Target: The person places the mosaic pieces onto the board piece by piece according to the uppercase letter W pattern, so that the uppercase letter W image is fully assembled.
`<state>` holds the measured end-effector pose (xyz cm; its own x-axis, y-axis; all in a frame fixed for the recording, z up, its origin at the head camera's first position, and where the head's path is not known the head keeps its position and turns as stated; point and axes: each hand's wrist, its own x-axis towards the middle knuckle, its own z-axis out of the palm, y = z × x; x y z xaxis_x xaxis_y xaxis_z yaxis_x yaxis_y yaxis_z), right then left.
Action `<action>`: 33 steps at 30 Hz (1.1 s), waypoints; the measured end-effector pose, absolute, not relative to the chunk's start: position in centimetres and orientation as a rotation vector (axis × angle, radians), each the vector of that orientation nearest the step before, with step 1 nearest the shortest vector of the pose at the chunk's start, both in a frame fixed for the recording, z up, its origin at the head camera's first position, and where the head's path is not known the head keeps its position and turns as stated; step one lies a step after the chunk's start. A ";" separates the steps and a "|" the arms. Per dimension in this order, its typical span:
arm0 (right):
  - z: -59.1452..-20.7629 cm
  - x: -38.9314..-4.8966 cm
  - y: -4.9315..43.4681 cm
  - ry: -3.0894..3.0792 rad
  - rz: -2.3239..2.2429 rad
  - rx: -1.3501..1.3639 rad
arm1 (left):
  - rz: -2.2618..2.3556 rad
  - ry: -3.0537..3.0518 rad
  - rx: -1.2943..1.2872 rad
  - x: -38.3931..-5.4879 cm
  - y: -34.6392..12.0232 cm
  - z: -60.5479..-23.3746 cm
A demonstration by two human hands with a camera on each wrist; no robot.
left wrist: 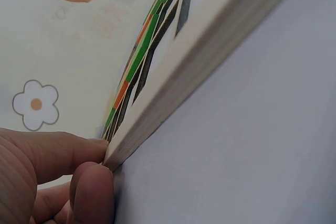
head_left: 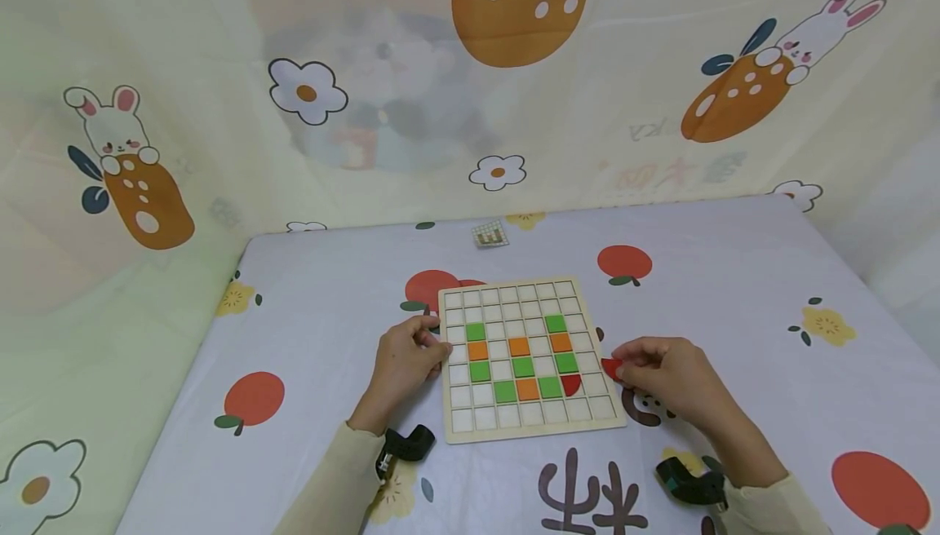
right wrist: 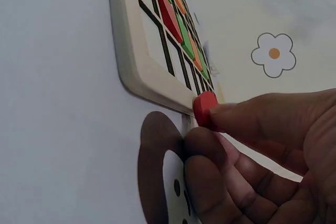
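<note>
A pale wooden grid board point(head_left: 461, 421) lies on the table, with several green and orange square tiles in its cells. A red piece with one rounded corner point(head_left: 570, 385) sits in a cell toward its right side. My left hand point(head_left: 408, 360) holds the board's left edge, thumb and finger at the rim in the left wrist view. At the opposite edge, my right hand point(head_left: 664, 376) pinches another red piece point(right wrist: 205, 109) between thumb and fingertips. That piece is right beside the board's rim, partly covered by the fingers.
Behind the board lies a small card with a grid pattern point(head_left: 489, 234). The tablecloth point(head_left: 330, 290) carries printed fruit, flowers and dark lettering. A printed curtain point(head_left: 396, 184) rises at the table's back edge. Black straps with devices circle both wrists.
</note>
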<state>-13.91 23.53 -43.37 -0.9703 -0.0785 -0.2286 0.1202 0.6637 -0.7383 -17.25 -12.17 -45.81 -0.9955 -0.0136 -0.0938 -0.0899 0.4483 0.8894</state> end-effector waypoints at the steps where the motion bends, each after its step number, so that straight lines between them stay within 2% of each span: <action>1: -43.4 -13.9 23.4 2.653 -1.179 0.027 | 1.606 2.613 -0.095 -17.3 -12.2 -45.8; 23: -43.2 -13.9 21.6 2.801 -0.963 -0.044 | 1.583 2.626 -0.077 -17.2 -12.2 -45.9; 33: -42.1 -13.3 17.4 2.844 -1.019 -0.173 | 1.577 2.632 -0.071 -17.3 -12.3 -45.9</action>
